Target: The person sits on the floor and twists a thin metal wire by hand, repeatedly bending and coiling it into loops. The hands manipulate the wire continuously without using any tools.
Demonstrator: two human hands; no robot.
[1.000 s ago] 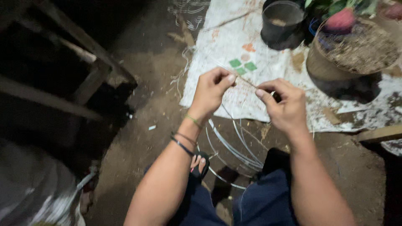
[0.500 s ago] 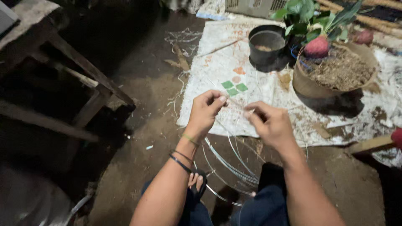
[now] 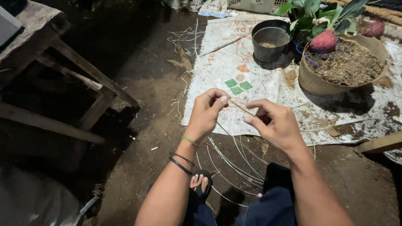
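I've got the left hand [image 3: 206, 115] pinched, fingers [image 3: 220, 100] together on one end of a thin brown stick [image 3: 241, 108]. The right hand [image 3: 276, 123] nips its other end between thumb and forefinger, so the stick sits level between them, above the dirt floor [image 3: 142, 100]. Long pale thin strands [image 3: 234, 161] loop down from the hands toward my sandalled foot [image 3: 199, 184]. Beyond lies a white woven sack [image 3: 234, 62], bearing a dark round pot [image 3: 270, 39] and a tan soil-filled basket [image 3: 343, 69].
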